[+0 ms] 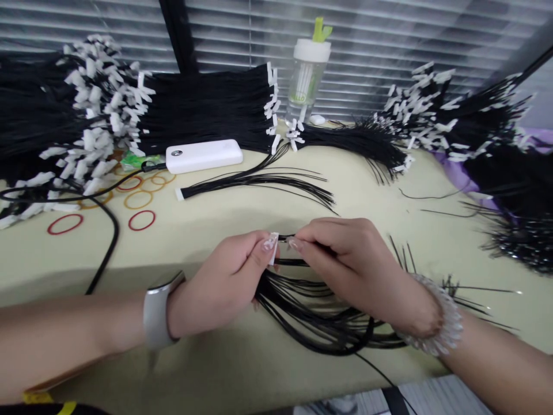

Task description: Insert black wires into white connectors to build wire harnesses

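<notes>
My left hand (pixel 224 276) pinches a white connector (pixel 273 249) between thumb and fingers, with black wires leaving its right side. A thick bundle of black wires (pixel 319 317) hangs in a loop from under the left hand toward the right. Just right of the connector, my right hand (pixel 354 271) is closed in a pinch on a thin black wire (pixel 285 237) at the connector's edge. Behind both hands lies a wire harness (pixel 259 187) with a white connector at its left end and loose wire ends fanned to the right.
Stacked black harnesses (pixel 207 106) line the back, beside a clear bottle (pixel 306 80). A white power bank (pixel 205 155) has a black cable (pixel 110 230) running left. Rubber bands (pixel 141 219) lie at left. More wire bundles (pixel 462 115) stand at right on purple material (pixel 458 173).
</notes>
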A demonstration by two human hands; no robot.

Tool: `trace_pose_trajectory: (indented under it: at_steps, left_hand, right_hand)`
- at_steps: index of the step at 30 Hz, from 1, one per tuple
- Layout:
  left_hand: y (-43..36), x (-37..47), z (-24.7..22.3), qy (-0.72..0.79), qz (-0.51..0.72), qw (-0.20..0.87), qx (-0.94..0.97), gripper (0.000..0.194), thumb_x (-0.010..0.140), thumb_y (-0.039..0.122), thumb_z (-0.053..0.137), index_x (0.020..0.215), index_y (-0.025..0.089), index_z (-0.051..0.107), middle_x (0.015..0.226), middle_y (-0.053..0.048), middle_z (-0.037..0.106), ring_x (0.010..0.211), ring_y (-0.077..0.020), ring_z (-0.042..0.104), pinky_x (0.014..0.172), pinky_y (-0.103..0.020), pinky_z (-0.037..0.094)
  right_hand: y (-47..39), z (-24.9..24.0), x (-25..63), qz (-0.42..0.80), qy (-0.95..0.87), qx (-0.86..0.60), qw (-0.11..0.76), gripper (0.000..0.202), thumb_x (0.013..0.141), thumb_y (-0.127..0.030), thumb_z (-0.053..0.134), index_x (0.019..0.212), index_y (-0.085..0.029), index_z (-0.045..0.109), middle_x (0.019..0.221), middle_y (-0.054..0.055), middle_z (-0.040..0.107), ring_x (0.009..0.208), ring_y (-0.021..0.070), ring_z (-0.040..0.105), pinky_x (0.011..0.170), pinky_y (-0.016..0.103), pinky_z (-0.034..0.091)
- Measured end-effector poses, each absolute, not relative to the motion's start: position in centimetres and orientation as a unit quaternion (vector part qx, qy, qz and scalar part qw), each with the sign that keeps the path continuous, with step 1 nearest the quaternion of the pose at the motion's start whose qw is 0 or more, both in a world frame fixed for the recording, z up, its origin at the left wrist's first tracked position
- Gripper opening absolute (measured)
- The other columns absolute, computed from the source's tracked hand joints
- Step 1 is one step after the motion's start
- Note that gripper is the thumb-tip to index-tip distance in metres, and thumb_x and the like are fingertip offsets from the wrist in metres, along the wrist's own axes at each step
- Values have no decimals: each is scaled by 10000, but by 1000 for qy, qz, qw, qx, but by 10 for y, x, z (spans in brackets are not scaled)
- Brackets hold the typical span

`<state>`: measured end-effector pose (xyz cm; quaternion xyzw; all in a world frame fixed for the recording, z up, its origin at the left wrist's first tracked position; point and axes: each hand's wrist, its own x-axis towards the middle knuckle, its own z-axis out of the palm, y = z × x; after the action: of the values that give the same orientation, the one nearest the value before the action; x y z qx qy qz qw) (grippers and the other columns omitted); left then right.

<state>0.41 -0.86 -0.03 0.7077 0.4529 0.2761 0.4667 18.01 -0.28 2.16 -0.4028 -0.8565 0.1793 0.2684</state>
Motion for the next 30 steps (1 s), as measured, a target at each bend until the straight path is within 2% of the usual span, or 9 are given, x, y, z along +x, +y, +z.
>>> trace_pose_trajectory:
  at_steps: [6, 16, 26, 30]
  left_hand:
    - [-9, 5, 2, 450, 280, 443, 723, 300, 871, 335, 268, 669, 174, 420, 617, 29, 435, 559, -91, 397, 519, -205, 349]
    - [-7, 5, 1, 431, 282, 435, 738, 299, 880, 312, 252, 658, 179, 403, 604, 37, 409, 570, -95, 368, 563, -217, 324]
    - [-10, 5, 2, 429, 243, 376, 785, 297, 873, 306, 257, 626, 182, 366, 558, 42, 400, 518, -92, 348, 506, -222, 295]
    - [-9, 5, 2, 438, 255, 404, 762, 313, 870, 333, 262, 630, 178, 392, 568, 36, 416, 519, -88, 379, 508, -209, 340]
  right_hand:
    - [-5, 19, 179, 175, -859, -380, 296, 142, 810, -157, 440, 759, -157, 573, 657, -15, 544, 601, 53, 464, 572, 182, 355]
    - [-6, 14, 185, 36, -891, -384, 241, 170, 803, -170, 442, 711, -179, 585, 668, 5, 556, 598, 81, 477, 550, 219, 356]
    - [-10, 12, 184, 35, -898, -354, 259, 170, 791, -152, 429, 729, -169, 585, 635, 3, 543, 566, 78, 449, 526, 215, 331]
    - [-4, 15, 185, 66, -890, -374, 253, 156, 803, -174, 450, 718, -177, 580, 622, -16, 530, 570, 65, 454, 535, 199, 331]
